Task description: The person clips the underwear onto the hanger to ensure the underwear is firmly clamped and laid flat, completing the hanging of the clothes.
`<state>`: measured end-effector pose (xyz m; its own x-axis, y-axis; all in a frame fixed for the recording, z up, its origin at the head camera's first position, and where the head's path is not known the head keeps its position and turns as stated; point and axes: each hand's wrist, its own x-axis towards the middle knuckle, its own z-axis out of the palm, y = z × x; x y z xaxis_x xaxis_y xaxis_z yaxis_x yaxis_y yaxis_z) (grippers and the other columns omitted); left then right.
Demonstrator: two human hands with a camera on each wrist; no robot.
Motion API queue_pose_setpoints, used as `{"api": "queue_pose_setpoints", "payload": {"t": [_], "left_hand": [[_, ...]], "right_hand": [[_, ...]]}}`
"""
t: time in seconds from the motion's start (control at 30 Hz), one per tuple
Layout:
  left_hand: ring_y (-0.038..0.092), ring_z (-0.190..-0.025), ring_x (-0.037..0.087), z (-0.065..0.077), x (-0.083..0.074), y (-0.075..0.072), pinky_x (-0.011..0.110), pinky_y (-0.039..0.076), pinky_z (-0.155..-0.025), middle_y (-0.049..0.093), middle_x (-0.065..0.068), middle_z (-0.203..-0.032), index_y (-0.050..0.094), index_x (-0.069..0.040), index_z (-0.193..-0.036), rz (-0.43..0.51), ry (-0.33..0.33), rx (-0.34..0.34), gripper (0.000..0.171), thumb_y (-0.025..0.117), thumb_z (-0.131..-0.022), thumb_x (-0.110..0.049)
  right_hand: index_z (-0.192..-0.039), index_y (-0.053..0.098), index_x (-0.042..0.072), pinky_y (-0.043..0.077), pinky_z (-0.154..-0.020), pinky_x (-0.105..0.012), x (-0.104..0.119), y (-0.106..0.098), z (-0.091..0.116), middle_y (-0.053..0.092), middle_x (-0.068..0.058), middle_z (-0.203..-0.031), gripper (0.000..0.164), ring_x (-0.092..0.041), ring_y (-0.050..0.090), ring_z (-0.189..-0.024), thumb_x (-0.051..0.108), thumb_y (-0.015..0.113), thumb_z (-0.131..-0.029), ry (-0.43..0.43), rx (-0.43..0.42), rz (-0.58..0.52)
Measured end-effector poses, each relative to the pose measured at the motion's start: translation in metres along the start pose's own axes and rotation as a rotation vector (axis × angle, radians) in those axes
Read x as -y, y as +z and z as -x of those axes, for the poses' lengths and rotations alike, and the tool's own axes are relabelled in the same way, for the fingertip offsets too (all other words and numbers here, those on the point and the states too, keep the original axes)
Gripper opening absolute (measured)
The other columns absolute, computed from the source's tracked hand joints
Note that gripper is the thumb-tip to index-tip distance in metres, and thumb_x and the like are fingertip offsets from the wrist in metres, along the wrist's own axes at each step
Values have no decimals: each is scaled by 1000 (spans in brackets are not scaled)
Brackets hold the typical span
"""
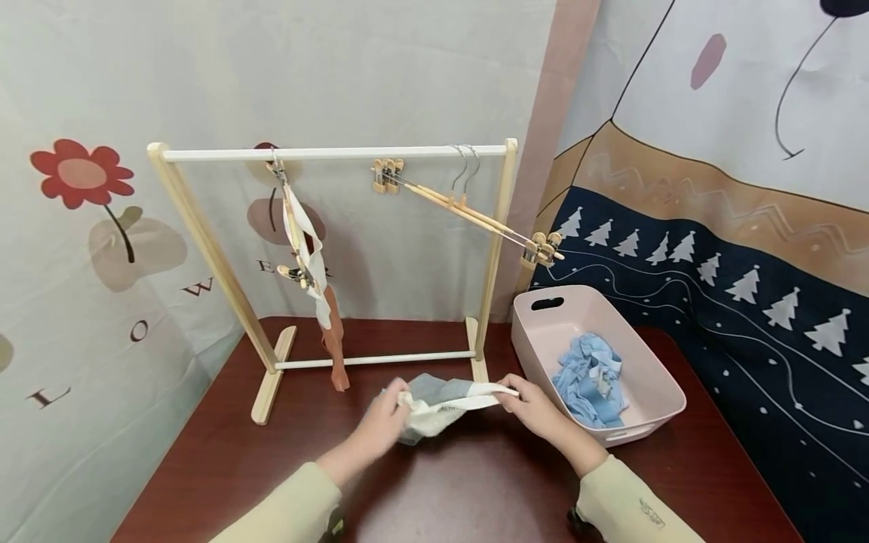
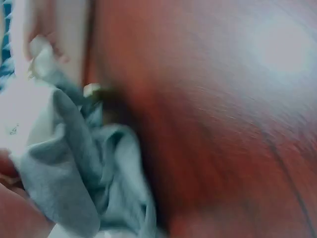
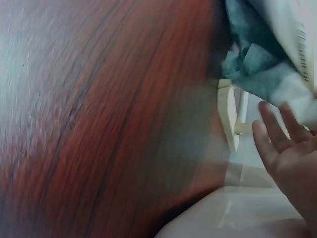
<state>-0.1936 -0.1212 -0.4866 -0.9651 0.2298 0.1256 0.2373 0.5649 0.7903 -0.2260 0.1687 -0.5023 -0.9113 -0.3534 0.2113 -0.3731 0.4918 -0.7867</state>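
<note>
A grey-and-white piece of clothing (image 1: 434,411) with small printed lettering is stretched between both hands, above the table in front of the rack. My left hand (image 1: 380,422) grips its bunched left side. At the other end, my right hand (image 1: 532,407) pinches a white edge between thumb and fingers. Grey folds of the garment (image 2: 64,168) hang loosely in the left wrist view, which is blurred. In the right wrist view, several fingers of the right hand (image 3: 292,144) are spread below the pinched cloth.
A small wooden rack (image 1: 339,154) stands behind the hands. From it hang a white-and-brown garment (image 1: 314,256) on a clip hanger and two bare clip hangers (image 1: 468,213). At right, a pink basket (image 1: 652,377) holds blue cloth (image 1: 591,377). All stand on a dark red table (image 1: 204,467).
</note>
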Motion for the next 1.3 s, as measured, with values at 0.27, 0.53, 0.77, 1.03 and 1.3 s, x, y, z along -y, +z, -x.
{"api": "queue_pose_setpoints", "payload": {"t": [0.27,0.53,0.77,1.03,1.3], "left_hand": [[41,-64,11,-6,-2,-25,24,35,-61,37,0,-69,42,-7,-94,208,-108,-170,15,47,-84,3],[49,-79,14,-4,8,-29,25,41,-70,56,6,-89,66,-4,-110,125,-122,-235,21,54,-95,-9],[55,-93,21,-1,15,-32,37,45,-84,65,11,-99,65,-3,-107,84,-170,-277,34,44,-101,-28],[49,-87,24,-1,14,-37,34,39,-76,55,12,-86,59,-5,-98,78,-194,-276,33,39,-102,-31],[52,-98,27,3,17,-37,40,42,-86,61,18,-108,59,-2,-114,110,-244,-282,38,39,-102,-32]], "right_hand": [[-80,52,4,38,-58,-21,26,-4,1,45,4,-67,17,-3,44,-63,11,55,-95,101,-58,-145],[-79,46,-2,35,-44,-19,44,-13,8,42,4,-58,22,-4,40,-47,11,56,-94,148,1,-268],[-83,49,0,36,-52,-18,20,-11,8,44,6,-65,22,-2,42,-58,7,70,-83,108,41,-284],[-102,57,2,45,-71,-20,6,-8,6,61,-3,-94,22,-6,52,-82,5,69,-83,104,54,-245],[-105,59,4,43,-81,-21,19,-17,5,61,4,-99,15,-6,55,-91,8,47,-96,272,-93,-535]]}}
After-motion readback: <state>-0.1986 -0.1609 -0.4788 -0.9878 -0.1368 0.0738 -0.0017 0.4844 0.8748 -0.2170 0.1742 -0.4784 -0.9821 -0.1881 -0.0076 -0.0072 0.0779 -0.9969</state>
